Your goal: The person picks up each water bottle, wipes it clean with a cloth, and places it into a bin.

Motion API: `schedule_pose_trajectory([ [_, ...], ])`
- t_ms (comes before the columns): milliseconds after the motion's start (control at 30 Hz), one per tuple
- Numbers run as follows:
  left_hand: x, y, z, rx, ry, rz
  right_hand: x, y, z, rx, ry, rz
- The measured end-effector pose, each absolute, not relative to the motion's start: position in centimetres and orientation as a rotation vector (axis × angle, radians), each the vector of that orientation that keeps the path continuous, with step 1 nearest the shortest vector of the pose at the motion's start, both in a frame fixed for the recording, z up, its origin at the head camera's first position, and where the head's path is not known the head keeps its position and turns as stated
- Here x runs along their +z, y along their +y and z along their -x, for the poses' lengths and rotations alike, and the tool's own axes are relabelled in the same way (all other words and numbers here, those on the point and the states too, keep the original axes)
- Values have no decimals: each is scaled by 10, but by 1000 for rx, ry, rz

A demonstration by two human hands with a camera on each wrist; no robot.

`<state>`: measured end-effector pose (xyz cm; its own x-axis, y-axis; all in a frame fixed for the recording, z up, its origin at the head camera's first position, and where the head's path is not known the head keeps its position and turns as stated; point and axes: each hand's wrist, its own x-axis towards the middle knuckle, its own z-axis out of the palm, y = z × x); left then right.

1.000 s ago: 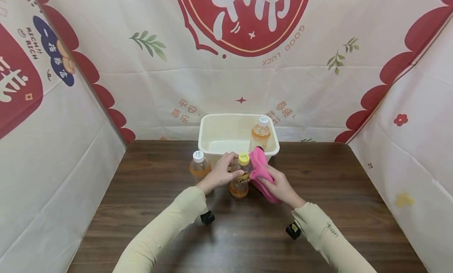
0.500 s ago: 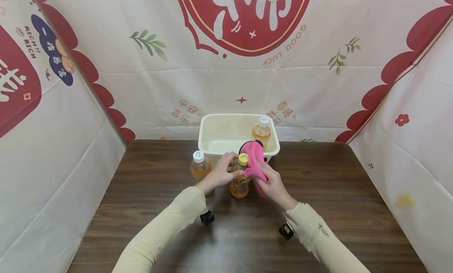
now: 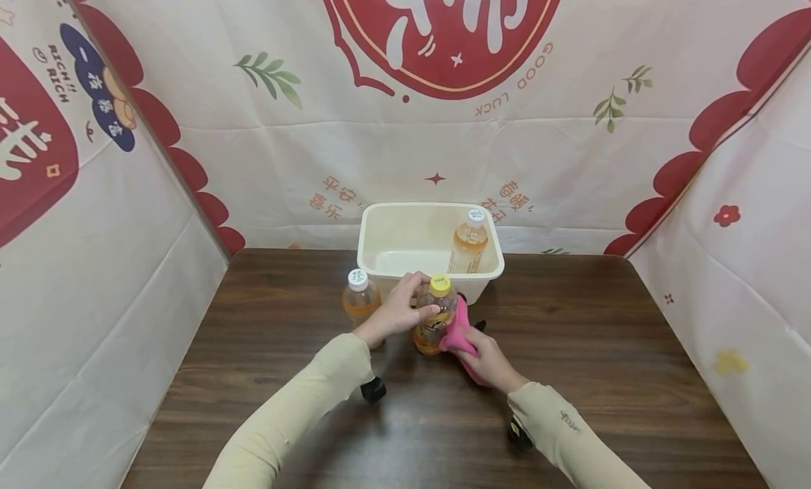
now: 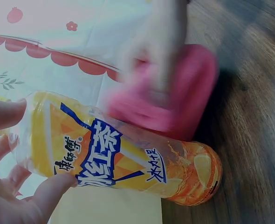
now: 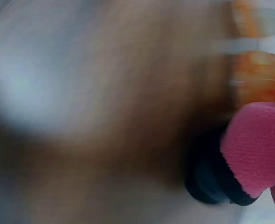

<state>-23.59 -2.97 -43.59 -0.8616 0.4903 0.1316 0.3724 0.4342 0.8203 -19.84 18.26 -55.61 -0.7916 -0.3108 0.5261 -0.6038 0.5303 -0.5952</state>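
Note:
My left hand [image 3: 400, 309] grips the upper part of an iced tea bottle [image 3: 431, 332] with a yellow cap [image 3: 440, 285], which stands on the table. Its yellow, orange and blue label [image 4: 105, 147] faces the left wrist camera. A pink cloth [image 3: 457, 331] is bunched in my right hand [image 3: 489, 359], right at the bottle's right side. In the right wrist view, the cloth [image 5: 256, 144] has a black edge [image 5: 212, 172] and lies close to the bottle's orange lower part [image 5: 258, 74]; much else there is blurred.
Behind the hands stands a cream bin [image 3: 405, 239] with a white-capped bottle [image 3: 469, 246] upright at its right end. Another white-capped bottle [image 3: 361, 300] stands left of my left hand, partly hidden. Printed fabric [image 3: 393, 144] hangs behind the dark wood table [image 3: 285, 404].
My right hand brought the cloth up near the bottle's neck, then down along its right side toward the lower part. The left hand keeps its grip in place.

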Motion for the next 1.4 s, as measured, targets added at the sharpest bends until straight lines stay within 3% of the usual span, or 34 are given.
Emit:
schedule_pose_trajectory([
  [200,-434,-30,236,1398,2550,-745,-573,186,199,992,-2481,-887],
  [333,-434,-31,237,1380,2554,-725,-566,186,196,1044,-2498,-824],
  [533,-434,-33,236,1394,2551,-748,-520,181,190,1203,-2344,-674],
  [733,-434,-33,237,1411,2539,-744,-465,177,204,1196,-2199,-831],
  [867,-433,-34,236,1420,2515,-700,-451,174,212,1110,-2260,-899],
  [1033,-434,-33,236,1393,2519,-724,-465,172,209,1106,-2231,-880],
  [1400,-434,-31,235,1354,2545,-767,-537,185,197,1023,-2390,-852],
])
